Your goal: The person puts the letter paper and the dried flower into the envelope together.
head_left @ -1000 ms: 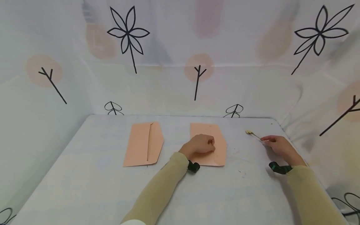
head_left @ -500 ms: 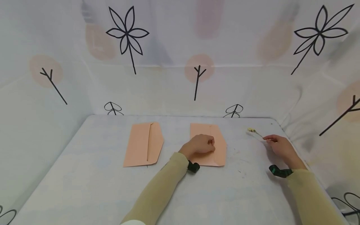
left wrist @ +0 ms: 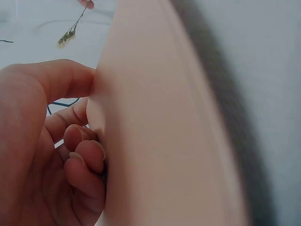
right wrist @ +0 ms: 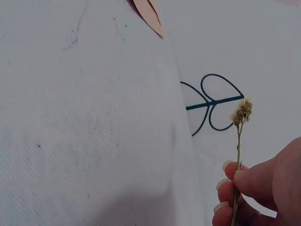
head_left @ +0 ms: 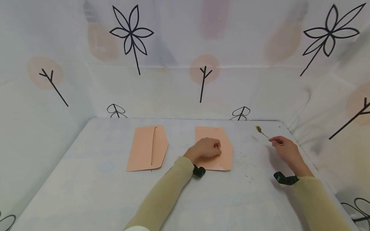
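Note:
My left hand (head_left: 205, 148) is over the right-hand peach envelope (head_left: 227, 160), its fingers curled. Close up in the left wrist view, thumb and index finger pinch the edge of this envelope (left wrist: 155, 117), and the other fingers bend against it. At the table's right side my right hand (head_left: 285, 149) pinches the thin stem of a dried flower (head_left: 258, 129) between thumb and fingers. The small yellowish head of that dried flower (right wrist: 242, 112) points upward in the right wrist view, clear of the tabletop.
Another peach envelope (head_left: 141, 147) lies at the left of the white table (head_left: 86, 192), with its pointed flap to the right. Patterned white cloth (head_left: 173, 86) stands behind and at both sides. Small dark specks mark the tabletop near the right envelope.
The dried flower's head has risen and tilted farther back, away from the table, as my right hand turned it. My left hand and both envelopes have stayed in place.

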A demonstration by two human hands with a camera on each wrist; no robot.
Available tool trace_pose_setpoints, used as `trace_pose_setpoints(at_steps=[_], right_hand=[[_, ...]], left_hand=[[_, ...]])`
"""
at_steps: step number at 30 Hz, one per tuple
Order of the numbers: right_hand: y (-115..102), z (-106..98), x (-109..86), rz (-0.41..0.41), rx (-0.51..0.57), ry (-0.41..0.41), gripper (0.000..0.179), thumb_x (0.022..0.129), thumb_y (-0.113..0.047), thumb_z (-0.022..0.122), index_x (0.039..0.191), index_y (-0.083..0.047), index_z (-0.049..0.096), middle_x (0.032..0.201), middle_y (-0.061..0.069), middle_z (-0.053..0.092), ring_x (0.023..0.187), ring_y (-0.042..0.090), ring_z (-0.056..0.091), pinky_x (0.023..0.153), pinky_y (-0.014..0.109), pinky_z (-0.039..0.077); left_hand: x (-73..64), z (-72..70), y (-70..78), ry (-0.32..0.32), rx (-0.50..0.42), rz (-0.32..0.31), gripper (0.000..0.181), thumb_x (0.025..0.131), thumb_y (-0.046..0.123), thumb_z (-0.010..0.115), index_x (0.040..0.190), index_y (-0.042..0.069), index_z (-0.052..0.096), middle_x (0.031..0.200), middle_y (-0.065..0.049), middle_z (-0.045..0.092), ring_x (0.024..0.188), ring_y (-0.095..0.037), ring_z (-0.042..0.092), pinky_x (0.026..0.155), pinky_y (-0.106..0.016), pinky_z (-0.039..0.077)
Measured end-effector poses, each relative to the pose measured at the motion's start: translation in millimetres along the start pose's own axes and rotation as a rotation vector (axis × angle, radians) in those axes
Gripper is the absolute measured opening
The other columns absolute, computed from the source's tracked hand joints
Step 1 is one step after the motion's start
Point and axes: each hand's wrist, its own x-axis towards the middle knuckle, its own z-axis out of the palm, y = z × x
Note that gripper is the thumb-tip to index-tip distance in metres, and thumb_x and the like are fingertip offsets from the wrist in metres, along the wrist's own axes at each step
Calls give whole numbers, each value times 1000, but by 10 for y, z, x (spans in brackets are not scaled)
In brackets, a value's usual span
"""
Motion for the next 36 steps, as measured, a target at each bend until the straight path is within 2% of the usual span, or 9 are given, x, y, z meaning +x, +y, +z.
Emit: trace_pose_setpoints(at_steps=[6,10,18,26,36], right_hand=[[-120,20,-58,0,-31,-25,39,107,-22,38,128,7,53,123,31,54,101,41,50,77,47,43],[-171,31,-80,-35,-54,-52,39,106,-21,39,128,7,55,123,31,56,101,41,51,77,47,44],[-302,146,-148,-97,-61,-103,35,102,-16,52,128,7,56,107,23,62,92,32,58,68,35,45],[-462,295,-203,-86,-1,-136,36,101,-16,57,128,7,56,106,20,63,84,25,62,66,34,50],[-614,473,-239,-27,94,-216,38,98,-15,63,128,6,55,98,14,65,82,20,64,74,32,56]], left_hand=[[11,7,-3,3,14,-7,7,91,30,63,89,25,59,77,8,55,75,-9,50,64,-23,36],[9,8,-5,5,16,-6,7,91,30,63,89,25,59,77,8,55,74,-9,50,64,-23,36],[7,5,-8,9,2,-3,7,91,30,63,88,25,59,75,7,54,74,-9,51,64,-23,36],[18,5,-14,9,-8,-7,8,91,30,64,88,25,59,75,7,53,73,-9,50,63,-23,36],[23,15,-27,2,-9,2,8,91,31,64,88,25,59,73,7,53,72,-9,51,63,-23,36]])
